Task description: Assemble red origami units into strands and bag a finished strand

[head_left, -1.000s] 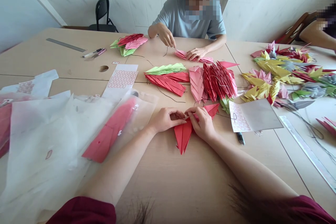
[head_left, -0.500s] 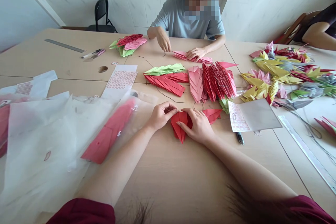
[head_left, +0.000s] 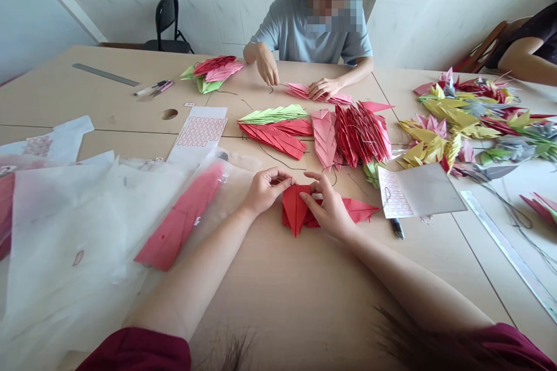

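Observation:
A red folded paper piece [head_left: 295, 208] stands pointed end down on the table before me. My left hand [head_left: 270, 188] is closed in a pinch at its upper left corner; what lies between the fingertips is too small to tell. With thumb and fingers, my right hand [head_left: 326, 203] grips the upper right side of this piece. More red folded paper [head_left: 359, 210] lies under and right of that hand. Beyond my hands are a thick bundle of red folded pieces [head_left: 361, 133], a pink folded strip [head_left: 324, 136], and green folded paper [head_left: 274, 115] with dark threads.
Across the table a person in a grey-blue shirt handles pink folded paper [head_left: 300, 91]. Plastic bags [head_left: 65, 226] cover the left side. Yellow, pink and grey paper pieces [head_left: 452, 113] are heaped at right, near a clear ruler [head_left: 505, 249], a pen [head_left: 397, 228] and a printed sheet [head_left: 395, 194].
My right fingers have lifted and spread from the paper's top edge, showing more of the red piece. The red paper at right reaches a little farther right. My left hand stays nearly in place.

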A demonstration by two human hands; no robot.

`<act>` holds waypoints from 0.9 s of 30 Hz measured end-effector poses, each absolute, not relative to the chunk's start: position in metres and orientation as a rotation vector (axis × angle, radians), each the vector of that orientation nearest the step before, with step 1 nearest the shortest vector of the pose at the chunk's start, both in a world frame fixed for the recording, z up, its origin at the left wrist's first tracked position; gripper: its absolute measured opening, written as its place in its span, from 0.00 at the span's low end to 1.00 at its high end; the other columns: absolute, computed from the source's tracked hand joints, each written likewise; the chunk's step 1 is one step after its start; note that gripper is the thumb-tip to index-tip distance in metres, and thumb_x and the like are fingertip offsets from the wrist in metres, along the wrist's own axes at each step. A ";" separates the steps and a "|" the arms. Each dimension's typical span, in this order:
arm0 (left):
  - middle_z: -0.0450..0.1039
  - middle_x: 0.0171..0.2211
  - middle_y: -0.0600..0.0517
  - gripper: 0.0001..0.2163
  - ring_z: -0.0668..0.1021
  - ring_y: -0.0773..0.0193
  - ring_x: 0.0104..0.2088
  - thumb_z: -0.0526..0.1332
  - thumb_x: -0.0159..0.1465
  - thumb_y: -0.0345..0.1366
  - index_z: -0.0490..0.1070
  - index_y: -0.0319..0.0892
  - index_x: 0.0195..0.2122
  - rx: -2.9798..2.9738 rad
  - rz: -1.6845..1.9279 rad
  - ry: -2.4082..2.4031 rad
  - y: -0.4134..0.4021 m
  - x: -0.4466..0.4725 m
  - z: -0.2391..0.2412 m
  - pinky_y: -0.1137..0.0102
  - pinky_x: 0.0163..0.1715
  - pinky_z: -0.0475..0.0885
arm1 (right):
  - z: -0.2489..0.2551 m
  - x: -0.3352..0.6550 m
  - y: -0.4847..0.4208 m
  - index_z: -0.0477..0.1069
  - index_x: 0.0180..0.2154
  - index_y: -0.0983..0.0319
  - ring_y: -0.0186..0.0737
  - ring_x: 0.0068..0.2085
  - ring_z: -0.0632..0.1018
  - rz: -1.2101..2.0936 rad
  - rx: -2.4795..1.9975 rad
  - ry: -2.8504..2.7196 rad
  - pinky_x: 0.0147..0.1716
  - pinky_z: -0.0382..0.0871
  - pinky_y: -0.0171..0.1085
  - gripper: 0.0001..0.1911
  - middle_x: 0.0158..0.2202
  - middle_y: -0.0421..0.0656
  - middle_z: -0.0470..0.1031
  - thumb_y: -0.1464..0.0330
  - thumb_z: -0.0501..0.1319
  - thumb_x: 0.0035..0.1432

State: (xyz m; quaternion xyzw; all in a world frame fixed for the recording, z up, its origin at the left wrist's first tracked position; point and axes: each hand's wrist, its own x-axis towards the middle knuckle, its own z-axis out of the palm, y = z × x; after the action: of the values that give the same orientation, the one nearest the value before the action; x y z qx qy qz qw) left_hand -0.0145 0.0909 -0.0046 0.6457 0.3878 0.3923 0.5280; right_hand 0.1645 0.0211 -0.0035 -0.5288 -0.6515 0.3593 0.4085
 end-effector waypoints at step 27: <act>0.80 0.36 0.49 0.10 0.79 0.62 0.35 0.62 0.61 0.40 0.79 0.40 0.36 1.745 0.719 0.949 0.082 -0.009 0.003 0.72 0.35 0.72 | -0.003 0.172 0.028 0.70 0.48 0.57 0.42 0.42 0.77 0.368 -1.305 -1.909 0.48 0.67 0.45 0.11 0.41 0.43 0.78 0.69 0.56 0.65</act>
State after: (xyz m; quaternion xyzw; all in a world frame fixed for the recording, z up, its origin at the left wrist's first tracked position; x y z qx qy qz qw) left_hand -0.0089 0.0819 0.0034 0.7191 0.3910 0.2965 0.4921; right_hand 0.1722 0.0282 -0.0034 -0.5134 -0.7509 0.1446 0.3893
